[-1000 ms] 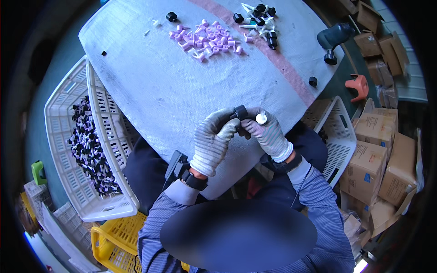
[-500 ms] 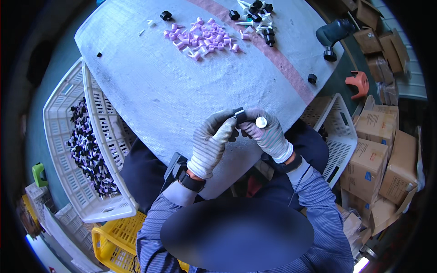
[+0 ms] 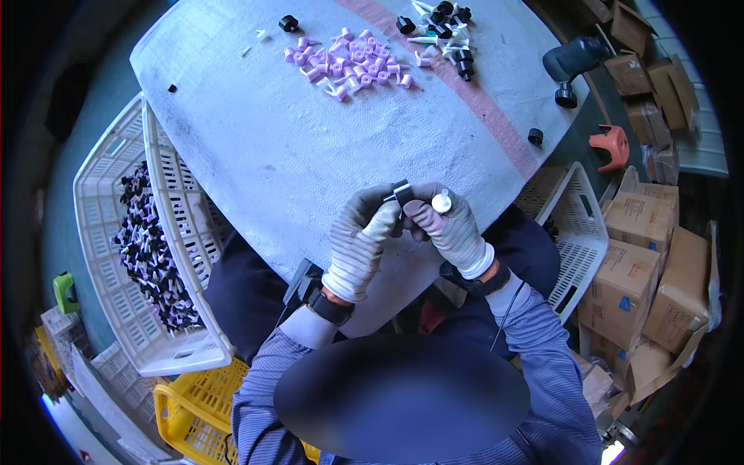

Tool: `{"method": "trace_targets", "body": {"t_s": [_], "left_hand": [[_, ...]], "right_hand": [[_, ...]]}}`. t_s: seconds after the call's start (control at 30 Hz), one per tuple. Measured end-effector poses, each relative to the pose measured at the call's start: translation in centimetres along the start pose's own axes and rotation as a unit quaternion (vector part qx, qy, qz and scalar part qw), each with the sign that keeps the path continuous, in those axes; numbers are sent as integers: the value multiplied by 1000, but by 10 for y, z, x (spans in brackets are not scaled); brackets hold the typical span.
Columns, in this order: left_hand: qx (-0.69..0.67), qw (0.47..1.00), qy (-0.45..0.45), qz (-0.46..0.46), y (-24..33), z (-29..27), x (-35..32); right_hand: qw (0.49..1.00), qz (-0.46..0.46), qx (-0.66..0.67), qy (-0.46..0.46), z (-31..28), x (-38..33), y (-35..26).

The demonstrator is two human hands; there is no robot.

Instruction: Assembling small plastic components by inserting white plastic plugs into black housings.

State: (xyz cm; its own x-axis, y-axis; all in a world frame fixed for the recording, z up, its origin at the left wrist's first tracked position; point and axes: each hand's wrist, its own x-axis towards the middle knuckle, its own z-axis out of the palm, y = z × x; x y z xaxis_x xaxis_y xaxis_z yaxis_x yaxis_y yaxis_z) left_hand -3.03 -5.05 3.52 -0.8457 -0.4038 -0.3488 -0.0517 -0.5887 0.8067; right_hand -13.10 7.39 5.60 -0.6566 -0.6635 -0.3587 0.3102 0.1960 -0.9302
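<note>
Both my hands wear striped knit gloves with greyed fingertips and meet above the near part of the table. My left hand (image 3: 356, 244) is closed, its thumb and fingers pinching a small black cap (image 3: 401, 191) that stands out above the fingertips. From the other side, the curled fingers of my right hand (image 3: 457, 236) press against the cap's lower part. A small white plastic piece (image 3: 442, 202) with a round end sticks up from the right hand, beside the index finger. The fingers hide the cap's lower end and most of the white piece.
Pink nozzle pieces (image 3: 360, 63) lie heaped on the covered table (image 3: 256, 147), near black caps and white nozzles (image 3: 442, 31). A dark bottle (image 3: 575, 58) lies at the far right. White crates stand left (image 3: 174, 232) and right (image 3: 581, 240); cartons (image 3: 620, 283) are stacked beyond.
The black cap has turned slightly between my fingers and shifted a little left. My right hand and the white piece have moved slightly up and left. Both hands keep their grip.
</note>
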Motion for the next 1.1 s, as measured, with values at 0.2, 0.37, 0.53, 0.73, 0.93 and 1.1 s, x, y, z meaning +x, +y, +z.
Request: {"method": "trace_targets", "body": {"t_s": [0.2,0.37,0.53,0.73,0.93,1.1], "left_hand": [[38,999,10,19,10,-5,2],[34,999,-20,0,10,-15,10],[-27,999,-6,-19,8,-18,13],[103,994,-26,0,11,-14,12],[255,964,-65,22,7,-14,7],[249,964,-90,7,12,-12,5]], "right_hand": [[998,30,-49,-32,-7,1,-8],[982,-109,-154,24,-23,11,18],[968,-44,-246,33,-16,0,2],[913,17,-402,-66,-22,2,5],[857,14,-504,-105,-24,-5,3],[851,-2,-523,-45,-11,-7,9]]}}
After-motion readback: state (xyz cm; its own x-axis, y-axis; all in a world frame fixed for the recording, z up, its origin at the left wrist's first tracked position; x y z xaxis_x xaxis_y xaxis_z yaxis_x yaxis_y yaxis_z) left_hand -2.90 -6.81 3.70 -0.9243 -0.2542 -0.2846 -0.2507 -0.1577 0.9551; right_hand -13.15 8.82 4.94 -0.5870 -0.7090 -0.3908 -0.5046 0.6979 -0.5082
